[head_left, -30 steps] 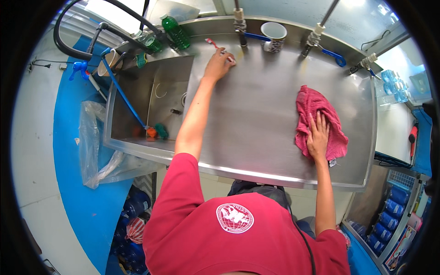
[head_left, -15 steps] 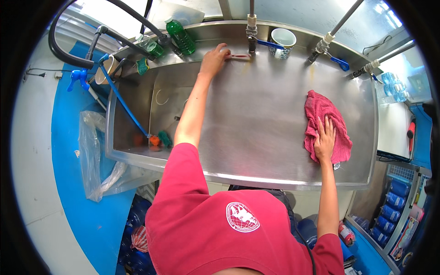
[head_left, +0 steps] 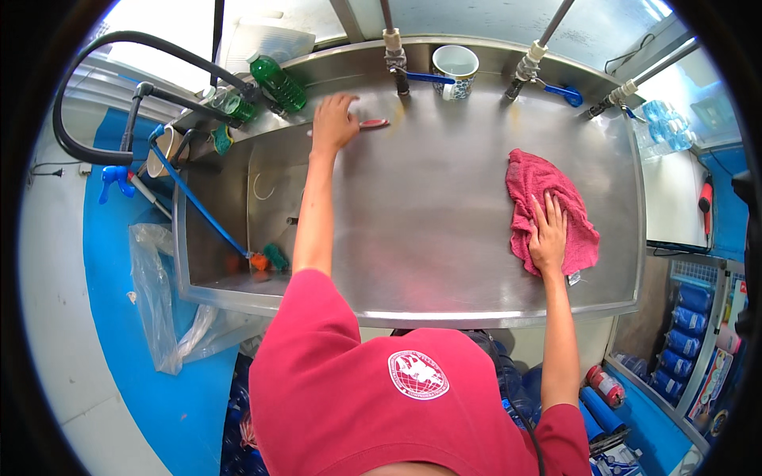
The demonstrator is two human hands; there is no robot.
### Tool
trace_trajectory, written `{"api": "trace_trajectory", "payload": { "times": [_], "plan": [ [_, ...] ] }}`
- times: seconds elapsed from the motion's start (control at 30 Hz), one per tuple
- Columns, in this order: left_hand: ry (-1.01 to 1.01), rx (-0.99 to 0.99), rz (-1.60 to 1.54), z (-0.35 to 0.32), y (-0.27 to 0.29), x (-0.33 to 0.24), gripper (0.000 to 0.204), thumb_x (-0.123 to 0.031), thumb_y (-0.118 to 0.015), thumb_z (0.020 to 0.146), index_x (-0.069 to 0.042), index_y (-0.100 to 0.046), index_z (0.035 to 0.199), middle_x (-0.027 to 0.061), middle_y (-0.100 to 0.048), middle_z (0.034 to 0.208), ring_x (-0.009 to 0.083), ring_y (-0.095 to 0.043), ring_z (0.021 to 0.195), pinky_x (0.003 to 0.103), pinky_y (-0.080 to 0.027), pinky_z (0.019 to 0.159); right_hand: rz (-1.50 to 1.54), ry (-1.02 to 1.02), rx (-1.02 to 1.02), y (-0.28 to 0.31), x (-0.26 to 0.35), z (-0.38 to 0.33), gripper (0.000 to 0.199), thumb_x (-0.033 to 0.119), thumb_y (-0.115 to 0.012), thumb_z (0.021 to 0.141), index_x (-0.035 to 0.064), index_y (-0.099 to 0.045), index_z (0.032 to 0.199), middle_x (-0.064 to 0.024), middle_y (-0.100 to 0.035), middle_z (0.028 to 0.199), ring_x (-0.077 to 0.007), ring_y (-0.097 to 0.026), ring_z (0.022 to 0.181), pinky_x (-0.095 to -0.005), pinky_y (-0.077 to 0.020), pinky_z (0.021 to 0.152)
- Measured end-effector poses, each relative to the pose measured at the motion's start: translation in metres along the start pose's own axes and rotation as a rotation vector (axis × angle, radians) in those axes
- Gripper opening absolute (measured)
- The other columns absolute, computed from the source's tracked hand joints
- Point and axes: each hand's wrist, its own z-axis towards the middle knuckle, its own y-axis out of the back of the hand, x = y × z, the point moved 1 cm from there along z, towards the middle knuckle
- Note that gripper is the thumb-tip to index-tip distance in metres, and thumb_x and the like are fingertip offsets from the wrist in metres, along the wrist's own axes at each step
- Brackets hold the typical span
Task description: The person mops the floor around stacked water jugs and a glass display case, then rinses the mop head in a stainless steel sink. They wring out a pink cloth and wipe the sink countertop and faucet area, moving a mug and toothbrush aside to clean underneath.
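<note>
My left hand [head_left: 335,123] is over the far edge of the sink basin, its fingers blurred. It grips a slim tool with a red handle [head_left: 375,124]; the handle sticks out to the right, and the palm hides most of the rest. On the right, my right hand [head_left: 548,234] lies flat with fingers spread on a crumpled red cloth [head_left: 575,230]. That cloth rests on the steel counter [head_left: 429,214].
Along the back stand green bottles [head_left: 278,82], a patterned cup [head_left: 455,73] and blue-levered taps [head_left: 397,63]. The basin [head_left: 214,230] at left holds a green scrubber [head_left: 275,256] by a blue hose [head_left: 198,194]. A sponge [head_left: 222,141] sits on its rim; a plastic bag [head_left: 155,293] hangs outside.
The view has shifted, so the counter appears further left. My left hand and the red-handled tool have come nearer, away from the tap. My right hand stays on the cloth.
</note>
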Motion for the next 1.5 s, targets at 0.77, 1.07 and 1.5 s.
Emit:
{"api": "trace_trajectory", "payload": {
  "times": [0.77, 1.07, 1.5],
  "plan": [
    [0.041, -0.129, -0.042, -0.257, 0.166, -0.067, 0.029, -0.001, -0.075, 0.073, -0.01, -0.067, 0.1, 0.0007, -0.07, 0.096, 0.0177, -0.066, 0.092, 0.043, -0.045, 0.099, 0.011, 0.39, -0.098, -0.121, 0.256, 0.172, 0.076, 0.047, -0.053, 0.088, -0.0029, -0.04, 0.144, -0.0289, -0.034, 0.15, -0.0475, -0.028, 0.14, -0.0585, -0.0179, 0.116],
    [0.199, -0.222, 0.004, -0.274, 0.215, -0.035, 0.022, 0.0, -0.07, 0.081, -0.007, -0.064, 0.101, 0.0049, -0.07, 0.097, 0.0227, -0.066, 0.091, 0.047, -0.043, 0.099, 0.027, 0.512, -0.083, -0.186, 0.364, 0.28, 0.068, 0.044, -0.048, 0.092, 0.002, -0.042, 0.144, -0.0224, -0.037, 0.151, -0.0414, -0.027, 0.143, -0.0576, -0.0195, 0.116],
    [-0.115, -0.099, -0.123, 0.034, 0.018, 0.018, 0.016, -0.02, -0.066, 0.087, -0.011, -0.073, 0.099, 0.0043, -0.071, 0.095, 0.0258, -0.063, 0.094, 0.04, -0.045, 0.091, 0.193, 0.325, 0.041, -0.07, 0.226, 0.072, 0.056, 0.026, -0.056, 0.092, 0.0175, -0.044, 0.146, -0.0118, -0.037, 0.155, -0.034, -0.035, 0.141, -0.0457, -0.0339, 0.112]
  ]
}}
